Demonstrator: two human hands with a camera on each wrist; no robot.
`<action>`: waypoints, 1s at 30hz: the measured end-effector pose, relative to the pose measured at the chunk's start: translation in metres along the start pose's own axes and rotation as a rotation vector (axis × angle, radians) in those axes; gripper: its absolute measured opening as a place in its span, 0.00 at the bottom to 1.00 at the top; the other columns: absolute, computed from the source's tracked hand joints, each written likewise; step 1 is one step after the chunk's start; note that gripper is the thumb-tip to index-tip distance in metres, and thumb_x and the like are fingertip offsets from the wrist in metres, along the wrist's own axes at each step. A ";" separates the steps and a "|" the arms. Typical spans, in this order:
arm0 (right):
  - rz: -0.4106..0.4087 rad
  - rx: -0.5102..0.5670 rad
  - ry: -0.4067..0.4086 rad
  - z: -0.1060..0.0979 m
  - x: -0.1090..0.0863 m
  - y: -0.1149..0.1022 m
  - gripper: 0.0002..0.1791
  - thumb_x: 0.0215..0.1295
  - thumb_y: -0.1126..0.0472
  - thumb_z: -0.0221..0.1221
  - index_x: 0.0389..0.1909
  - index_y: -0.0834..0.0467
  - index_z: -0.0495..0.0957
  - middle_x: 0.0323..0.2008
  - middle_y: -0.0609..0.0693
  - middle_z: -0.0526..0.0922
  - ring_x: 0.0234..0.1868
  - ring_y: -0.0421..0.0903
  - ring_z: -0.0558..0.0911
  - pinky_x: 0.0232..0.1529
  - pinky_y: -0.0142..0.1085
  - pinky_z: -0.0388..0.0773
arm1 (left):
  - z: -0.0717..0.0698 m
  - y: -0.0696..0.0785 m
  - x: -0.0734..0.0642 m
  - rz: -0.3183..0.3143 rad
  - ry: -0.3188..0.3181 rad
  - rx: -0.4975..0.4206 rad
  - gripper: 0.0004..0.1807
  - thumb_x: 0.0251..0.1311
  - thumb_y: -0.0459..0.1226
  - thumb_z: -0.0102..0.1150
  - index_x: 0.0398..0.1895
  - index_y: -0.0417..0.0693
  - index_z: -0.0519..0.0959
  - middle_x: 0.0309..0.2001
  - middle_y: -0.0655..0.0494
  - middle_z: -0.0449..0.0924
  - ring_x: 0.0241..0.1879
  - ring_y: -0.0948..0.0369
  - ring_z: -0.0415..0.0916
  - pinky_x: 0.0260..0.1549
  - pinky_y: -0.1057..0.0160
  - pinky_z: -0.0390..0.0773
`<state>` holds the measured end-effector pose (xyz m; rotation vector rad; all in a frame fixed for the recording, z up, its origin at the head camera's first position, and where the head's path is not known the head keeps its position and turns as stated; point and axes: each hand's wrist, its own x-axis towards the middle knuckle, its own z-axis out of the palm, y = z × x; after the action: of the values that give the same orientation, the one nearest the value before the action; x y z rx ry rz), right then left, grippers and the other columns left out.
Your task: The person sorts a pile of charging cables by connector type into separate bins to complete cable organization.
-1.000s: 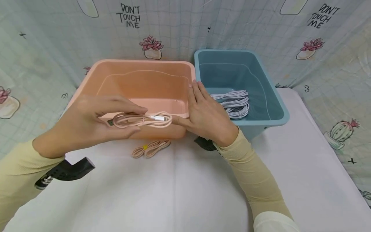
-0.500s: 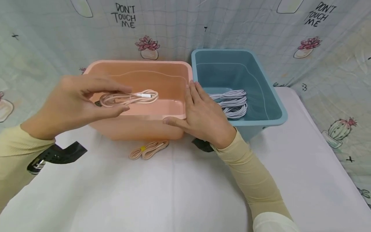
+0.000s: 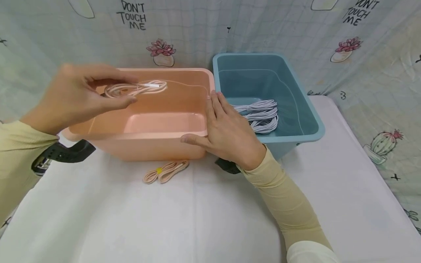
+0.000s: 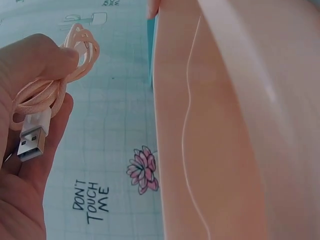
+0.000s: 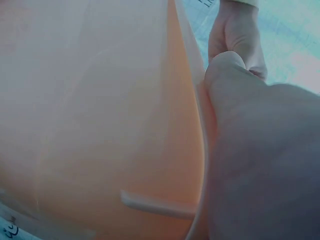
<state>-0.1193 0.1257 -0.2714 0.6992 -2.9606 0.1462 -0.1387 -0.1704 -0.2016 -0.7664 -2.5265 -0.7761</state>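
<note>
Coiled peach USB cable (image 3: pixel 147 87), pinched between the left hand's (image 3: pixel 82 96) thumb and fingers, has moved up and leftward from before the peach bin's (image 3: pixel 141 148) front wall and now shows against its inside, upper left of the frame: held up, I'd judge, not set down. The right hand (image 3: pixel 231 133), gripping nothing, stays straight-fingered against the bin's right rim, near centre.

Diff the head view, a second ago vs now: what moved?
The left hand carried its coiled cable away from the person and leftward, from the near rim to over the far part of the peach bin. Nothing was let go. Unchanged: right hand at that bin's right side, yellow-tied cable in front, grey cables in the blue bin.
</note>
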 end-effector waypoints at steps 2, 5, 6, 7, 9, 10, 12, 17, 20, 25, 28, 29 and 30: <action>0.001 0.004 0.001 0.000 0.000 0.000 0.65 0.55 0.17 0.39 0.77 0.61 0.36 0.78 0.61 0.45 0.80 0.56 0.46 0.76 0.47 0.57 | 0.000 -0.003 0.004 -0.041 -0.010 0.001 0.20 0.44 0.35 0.76 0.44 0.60 0.87 0.35 0.87 0.79 0.26 0.72 0.72 0.21 0.80 0.67; 0.002 0.003 0.007 0.000 0.000 0.000 0.65 0.55 0.17 0.39 0.77 0.61 0.36 0.78 0.61 0.46 0.80 0.55 0.47 0.75 0.47 0.58 | 0.002 -0.008 0.011 -0.081 -0.021 0.004 0.19 0.46 0.37 0.75 0.45 0.59 0.86 0.34 0.85 0.79 0.28 0.72 0.74 0.23 0.81 0.68; 0.003 0.002 0.009 0.000 0.000 0.000 0.65 0.55 0.17 0.39 0.77 0.61 0.36 0.78 0.61 0.46 0.80 0.55 0.47 0.75 0.47 0.59 | 0.002 -0.010 0.013 -0.093 -0.027 0.008 0.19 0.47 0.38 0.75 0.46 0.59 0.86 0.34 0.85 0.79 0.28 0.72 0.74 0.23 0.81 0.68; 0.005 0.000 0.011 0.001 0.000 0.000 0.65 0.55 0.16 0.39 0.77 0.61 0.35 0.78 0.61 0.46 0.80 0.55 0.47 0.74 0.48 0.61 | 0.003 -0.012 0.015 -0.110 -0.035 0.005 0.19 0.47 0.39 0.75 0.46 0.59 0.86 0.34 0.85 0.79 0.29 0.72 0.74 0.24 0.81 0.68; 0.007 -0.003 0.010 0.001 0.000 -0.001 0.65 0.54 0.16 0.39 0.77 0.60 0.35 0.78 0.61 0.46 0.80 0.55 0.47 0.73 0.48 0.62 | 0.004 -0.017 0.019 -0.144 -0.042 -0.021 0.20 0.48 0.40 0.75 0.47 0.58 0.86 0.34 0.84 0.80 0.31 0.74 0.75 0.26 0.82 0.69; 0.009 -0.004 0.011 0.001 0.000 -0.001 0.65 0.54 0.16 0.39 0.77 0.60 0.35 0.78 0.61 0.46 0.80 0.55 0.47 0.73 0.48 0.63 | 0.005 -0.020 0.021 -0.158 -0.048 -0.028 0.20 0.48 0.40 0.74 0.47 0.58 0.86 0.35 0.84 0.80 0.32 0.74 0.76 0.27 0.83 0.69; 0.008 -0.006 0.007 0.001 0.000 -0.001 0.65 0.54 0.16 0.38 0.77 0.61 0.35 0.78 0.61 0.45 0.80 0.55 0.46 0.73 0.48 0.62 | 0.007 -0.024 0.024 -0.187 -0.058 -0.057 0.20 0.48 0.41 0.74 0.48 0.57 0.85 0.36 0.84 0.80 0.34 0.74 0.76 0.29 0.83 0.70; 0.002 -0.013 0.011 0.002 0.000 -0.002 0.65 0.55 0.17 0.38 0.77 0.61 0.35 0.78 0.61 0.46 0.80 0.55 0.46 0.74 0.47 0.62 | 0.010 -0.035 0.032 -0.244 -0.076 -0.135 0.21 0.48 0.40 0.75 0.49 0.54 0.85 0.36 0.80 0.82 0.36 0.74 0.77 0.32 0.84 0.70; -0.001 -0.018 0.017 0.002 0.000 -0.002 0.65 0.55 0.17 0.39 0.77 0.61 0.35 0.78 0.61 0.46 0.80 0.55 0.47 0.74 0.46 0.62 | 0.012 -0.040 0.035 -0.278 -0.091 -0.151 0.22 0.47 0.41 0.75 0.49 0.54 0.85 0.36 0.78 0.83 0.35 0.72 0.76 0.30 0.82 0.70; 0.007 -0.011 0.014 0.003 0.001 -0.001 0.65 0.54 0.16 0.38 0.77 0.61 0.35 0.78 0.61 0.45 0.80 0.55 0.46 0.74 0.47 0.61 | 0.018 -0.047 0.041 -0.330 -0.122 -0.122 0.23 0.48 0.45 0.74 0.51 0.56 0.84 0.36 0.78 0.81 0.35 0.68 0.72 0.29 0.79 0.68; 0.013 -0.009 0.011 0.003 0.001 -0.001 0.65 0.54 0.16 0.38 0.77 0.60 0.35 0.78 0.61 0.45 0.80 0.55 0.46 0.74 0.47 0.61 | 0.023 -0.051 0.044 -0.359 -0.148 -0.114 0.24 0.48 0.47 0.74 0.52 0.57 0.84 0.37 0.77 0.81 0.35 0.67 0.71 0.28 0.77 0.69; 0.014 -0.009 0.010 0.003 0.001 -0.001 0.65 0.54 0.16 0.38 0.77 0.60 0.35 0.78 0.60 0.45 0.80 0.55 0.46 0.74 0.47 0.60 | 0.024 -0.053 0.045 -0.366 -0.157 -0.113 0.25 0.47 0.48 0.74 0.52 0.57 0.84 0.37 0.76 0.81 0.35 0.66 0.71 0.28 0.77 0.69; 0.013 -0.011 0.013 0.003 0.001 -0.001 0.65 0.54 0.16 0.38 0.77 0.60 0.35 0.78 0.61 0.45 0.80 0.55 0.46 0.74 0.47 0.60 | 0.025 -0.054 0.045 -0.376 -0.168 -0.115 0.25 0.47 0.49 0.74 0.52 0.57 0.83 0.37 0.76 0.81 0.35 0.66 0.70 0.27 0.76 0.69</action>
<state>-0.1204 0.1237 -0.2742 0.6759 -2.9518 0.1346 -0.2113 -0.1753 -0.2196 -0.4057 -2.8419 -1.0221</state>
